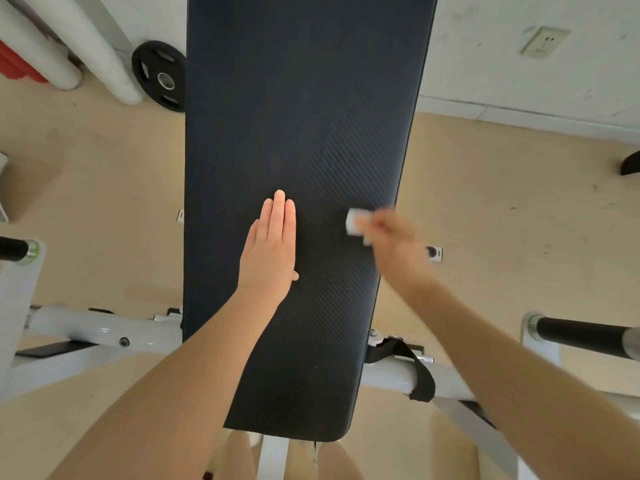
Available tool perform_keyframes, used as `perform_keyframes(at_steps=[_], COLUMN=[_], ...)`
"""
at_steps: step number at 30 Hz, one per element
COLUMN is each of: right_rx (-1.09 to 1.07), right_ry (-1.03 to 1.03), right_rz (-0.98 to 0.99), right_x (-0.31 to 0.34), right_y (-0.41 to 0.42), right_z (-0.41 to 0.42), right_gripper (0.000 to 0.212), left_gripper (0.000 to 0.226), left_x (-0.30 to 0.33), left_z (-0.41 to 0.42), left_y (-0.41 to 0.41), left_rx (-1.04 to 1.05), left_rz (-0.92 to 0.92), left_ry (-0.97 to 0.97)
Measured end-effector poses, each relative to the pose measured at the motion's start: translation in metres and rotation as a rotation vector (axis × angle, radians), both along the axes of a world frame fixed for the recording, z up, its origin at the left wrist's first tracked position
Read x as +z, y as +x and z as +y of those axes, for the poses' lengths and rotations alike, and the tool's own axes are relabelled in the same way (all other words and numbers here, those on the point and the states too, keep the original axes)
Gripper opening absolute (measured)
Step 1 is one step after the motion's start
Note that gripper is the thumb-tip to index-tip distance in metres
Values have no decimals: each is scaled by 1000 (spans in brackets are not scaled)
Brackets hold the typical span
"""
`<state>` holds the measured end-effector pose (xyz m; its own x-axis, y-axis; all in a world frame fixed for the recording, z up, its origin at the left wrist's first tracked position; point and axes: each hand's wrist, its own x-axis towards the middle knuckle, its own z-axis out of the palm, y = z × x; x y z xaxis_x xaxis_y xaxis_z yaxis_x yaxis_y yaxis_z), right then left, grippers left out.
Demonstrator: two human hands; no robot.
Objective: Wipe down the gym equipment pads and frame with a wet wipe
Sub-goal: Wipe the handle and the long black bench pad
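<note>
1. The long black pad (298,133) ran away from the person toward twelve o'clock, its long axis nearly straight ahead and its near end at six o'clock between the person's arms.

2. The left hand (270,247) lay flat on the pad a little left of its centre line, fingers straight and together, pointing to twelve o'clock. It held nothing; to my eye it only steadied the surface.

3. The right hand (394,247) was blurred, at about three o'clock from the left hand and close to the pad's right edge. Its grip was curled around the white wipe (355,221), which stuck out at the fingertips toward nine o'clock and seemed to be touching the pad, though the blur left that unsure.

4. The relation that mattered: the wipe sat at the right margin, with the width of the pad lying to its nine o'clock and the far length to its twelve. The right hand was the one placed to wipe, and the flat left hand lay directly in a straight stroke across.

5. I judged the job to be partway through the pad. The white frame (93,329) at eight o'clock and four o'clock seemed yet to be wiped, though nothing showed this for certain.
</note>
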<state>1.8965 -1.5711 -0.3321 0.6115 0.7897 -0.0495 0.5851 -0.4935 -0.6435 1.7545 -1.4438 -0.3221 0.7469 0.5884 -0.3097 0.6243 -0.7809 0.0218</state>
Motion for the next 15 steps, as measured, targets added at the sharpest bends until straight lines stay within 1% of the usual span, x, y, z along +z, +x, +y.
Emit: perform_keyframes(at_steps=[2,3,5,7,9,10,11,13,15], right_rx=[-164,-182,-127,-50,86,128,128,197,260], right_ry=[45,46,-1,4,-56,-106,-147,-250,-284], right_rz=[-26,-35,-108,-158,-118,-95,-40,-43,61], right_x=[25,32,32,14,-7,-15,-21,-32,-41], right_y=[36,46,50,30,-1,-16,-29,-52,-73], right_z=[24,30,30,19,-2,-13,-24,-42,-56], right_gripper=[24,25,25,25,32,32,30,29,22], left_gripper=[113,112,112,112,113,113,113,111,108], left_x=[-5,-5,-7,-6,-6,-6,-7,-8,-9], left_z=[-1,-1,-1,0,1,1,2,2,0], left_y=[-2,-2,-1,-1,-3,-4,-4,-5,-7], left_rx=[-27,-28,-13,-9,-22,-22,-20,-20,-27], left_rz=[-10,-13,-20,-16,-13,-20,-24,-42,-57], left_ry=[31,30,26,24,21,22,22,22,29])
